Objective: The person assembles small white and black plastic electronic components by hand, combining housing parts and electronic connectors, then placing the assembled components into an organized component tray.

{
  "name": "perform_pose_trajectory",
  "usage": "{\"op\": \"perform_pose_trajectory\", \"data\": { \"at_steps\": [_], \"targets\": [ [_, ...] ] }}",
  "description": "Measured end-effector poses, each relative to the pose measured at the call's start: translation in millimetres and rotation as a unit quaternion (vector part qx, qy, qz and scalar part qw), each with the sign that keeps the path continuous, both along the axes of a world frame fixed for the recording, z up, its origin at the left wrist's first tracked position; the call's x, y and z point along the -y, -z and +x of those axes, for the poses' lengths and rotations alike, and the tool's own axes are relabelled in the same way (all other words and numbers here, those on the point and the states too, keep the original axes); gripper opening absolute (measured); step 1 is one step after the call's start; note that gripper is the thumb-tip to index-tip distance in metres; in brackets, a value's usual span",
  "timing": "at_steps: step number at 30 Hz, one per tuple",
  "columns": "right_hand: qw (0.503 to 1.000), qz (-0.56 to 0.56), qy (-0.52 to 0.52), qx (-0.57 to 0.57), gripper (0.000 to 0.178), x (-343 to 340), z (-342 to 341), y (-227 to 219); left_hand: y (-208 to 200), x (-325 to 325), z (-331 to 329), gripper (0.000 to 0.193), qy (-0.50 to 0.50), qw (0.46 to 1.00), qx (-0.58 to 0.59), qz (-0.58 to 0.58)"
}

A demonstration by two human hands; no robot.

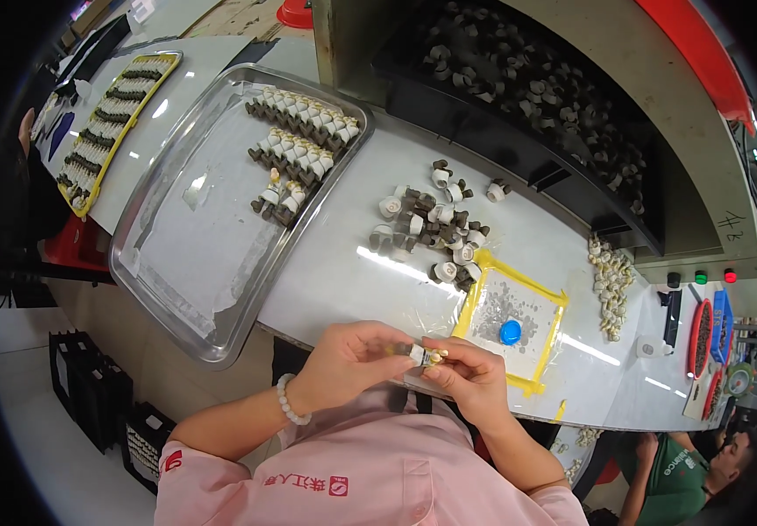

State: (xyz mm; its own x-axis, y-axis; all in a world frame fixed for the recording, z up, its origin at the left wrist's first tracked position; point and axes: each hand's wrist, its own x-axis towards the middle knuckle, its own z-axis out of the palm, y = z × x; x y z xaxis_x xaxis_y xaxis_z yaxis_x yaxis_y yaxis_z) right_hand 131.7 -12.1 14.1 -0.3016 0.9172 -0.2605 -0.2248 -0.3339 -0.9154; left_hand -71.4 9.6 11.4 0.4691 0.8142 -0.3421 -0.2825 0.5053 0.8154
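Figure (420, 355), in the head view, sits at five o'clock from centre, between your hands. Your right hand (473, 375) pinches its cream end; your left hand (354, 358) meets the other end, too blurred to tell whether it grips. From there, the tray (177, 254) lies at ten o'clock, loose parts (442, 213) at twelve, the taped square (524, 280) with its blue piece (510, 332) at two.

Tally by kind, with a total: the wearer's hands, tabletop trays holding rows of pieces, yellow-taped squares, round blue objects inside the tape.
Hands: 2 (left hand, right hand)
Trays: 2 (metal tray, yellow tray)
Yellow-taped square: 1
Round blue object: 1
Total: 6
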Motion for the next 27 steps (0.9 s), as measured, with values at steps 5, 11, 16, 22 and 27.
{"op": "perform_pose_trajectory", "data": {
  "at_steps": [5, 11, 16, 22, 27],
  "targets": [
    [1.0, 0.015, 0.002, 0.001, 0.033, 1.1, -0.5, 1.4, -1.1, -0.3, 0.1, 0.026, 0.001, 1.0, -0.002, 0.012],
    [0.999, 0.035, 0.001, 0.015, 0.034, 1.7, -1.0, 1.4, -0.6, 1.2, -0.7, 0.025, 0.004, 1.0, 0.014, 0.003],
    [0.999, 0.046, 0.001, 0.028, 0.034, 1.9, -0.8, 4.4, 1.0, 1.0, -0.5, 0.025, 0.005, 1.0, 0.005, 0.006],
    [0.999, 0.046, 0.005, 0.027, 0.034, 2.2, -0.6, 4.8, 1.1, 1.0, 0.3, 0.025, 0.005, 1.0, 0.008, 0.007],
    [0.999, 0.029, 0.012, 0.031, 0.033, 0.2, -0.3, 3.7, -0.9, -2.3, 0.6, 0.024, 0.008, 1.0, 0.002, -0.004]
  ]
}}
